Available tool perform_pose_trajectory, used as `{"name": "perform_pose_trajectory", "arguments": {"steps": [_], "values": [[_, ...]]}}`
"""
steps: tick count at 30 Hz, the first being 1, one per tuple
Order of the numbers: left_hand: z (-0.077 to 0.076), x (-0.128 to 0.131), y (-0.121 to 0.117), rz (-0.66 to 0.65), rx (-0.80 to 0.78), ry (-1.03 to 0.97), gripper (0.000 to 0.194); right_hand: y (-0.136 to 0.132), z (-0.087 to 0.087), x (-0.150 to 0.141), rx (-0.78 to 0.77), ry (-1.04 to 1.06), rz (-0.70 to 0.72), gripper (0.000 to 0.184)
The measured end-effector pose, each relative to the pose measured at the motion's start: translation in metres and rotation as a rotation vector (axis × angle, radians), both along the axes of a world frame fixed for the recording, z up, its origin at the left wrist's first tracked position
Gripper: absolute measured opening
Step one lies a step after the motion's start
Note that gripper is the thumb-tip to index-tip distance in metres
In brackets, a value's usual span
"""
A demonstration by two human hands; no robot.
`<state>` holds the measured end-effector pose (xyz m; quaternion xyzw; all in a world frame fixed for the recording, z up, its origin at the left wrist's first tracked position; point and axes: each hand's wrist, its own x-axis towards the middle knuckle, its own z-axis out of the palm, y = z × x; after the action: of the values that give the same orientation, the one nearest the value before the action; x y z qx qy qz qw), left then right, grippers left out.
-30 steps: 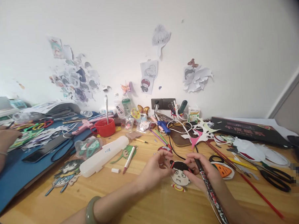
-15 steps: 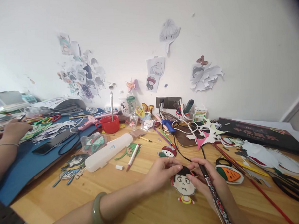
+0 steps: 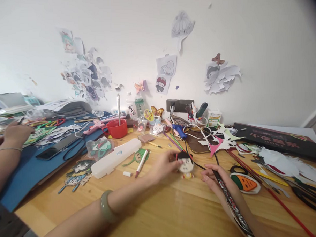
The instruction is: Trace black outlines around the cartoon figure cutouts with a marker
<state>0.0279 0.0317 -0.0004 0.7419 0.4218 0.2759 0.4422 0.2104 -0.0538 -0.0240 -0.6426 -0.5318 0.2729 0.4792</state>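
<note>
Thumb and fingers of the person's left hand [image 3: 164,166] pinch a cartoon-face cutout [image 3: 186,164] at its left side, over the wooden table [image 3: 162,216]; whether its lower edge touches the wood, one cannot tell. The right hand [image 3: 215,180], apart from the cutout, has a patterned pen [image 3: 231,198] lodged between thumb and forefinger. The step in hand looks like one-handed positioning of the cutout; any further shift of it would call for a steady edge grip and a pen kept clear of its face. Just right of the right hand lies a carrot cutout [image 3: 246,183]; behind the cutout, a blue glue gun [image 3: 179,131]. Farther left are a capless marker [image 3: 141,164], a white case [image 3: 116,158] and a co-worker's hand [image 3: 17,135].
</note>
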Motion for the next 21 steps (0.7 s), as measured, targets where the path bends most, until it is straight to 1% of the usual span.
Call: {"name": "perform_pose_trajectory", "arguments": {"steps": [1,2,3,4,5,7,9,11,14,17,21], "values": [[0.004,-0.004,0.005,0.060,0.063,0.034,0.047,0.000,-0.001,-0.001,0.007,0.004,-0.006,0.033],[0.009,-0.010,0.008,0.121,0.126,0.080,0.051,-0.001,-0.001,-0.002,0.017,0.009,-0.012,0.033],[0.012,-0.017,0.010,0.172,0.182,0.135,0.050,-0.001,-0.002,-0.003,0.022,0.011,-0.014,0.033],[0.016,-0.026,0.011,0.206,0.228,0.202,0.046,-0.002,-0.002,-0.003,0.020,0.008,-0.006,0.033],[0.019,-0.036,0.011,0.230,0.264,0.276,0.039,-0.002,-0.002,-0.004,0.009,0.001,0.009,0.032],[0.024,-0.059,0.010,0.264,0.295,0.443,0.025,-0.003,-0.001,-0.004,-0.017,-0.018,0.048,0.030],[0.025,-0.083,0.010,0.316,0.301,0.614,0.024,-0.004,-0.002,-0.004,-0.012,-0.026,0.058,0.028],[0.023,-0.105,0.011,0.340,0.279,0.769,0.021,-0.004,-0.004,-0.004,0.015,-0.020,0.055,0.026],[0.019,-0.126,0.013,0.337,0.239,0.931,0.021,-0.003,-0.007,-0.004,0.020,-0.048,0.071,0.023],[0.016,-0.133,0.014,0.325,0.203,0.991,0.024,-0.003,-0.010,-0.007,0.036,-0.076,0.054,0.021],[0.015,-0.133,0.020,0.331,0.132,0.963,0.024,-0.003,-0.014,-0.010,0.075,-0.060,0.025,0.021]]}}
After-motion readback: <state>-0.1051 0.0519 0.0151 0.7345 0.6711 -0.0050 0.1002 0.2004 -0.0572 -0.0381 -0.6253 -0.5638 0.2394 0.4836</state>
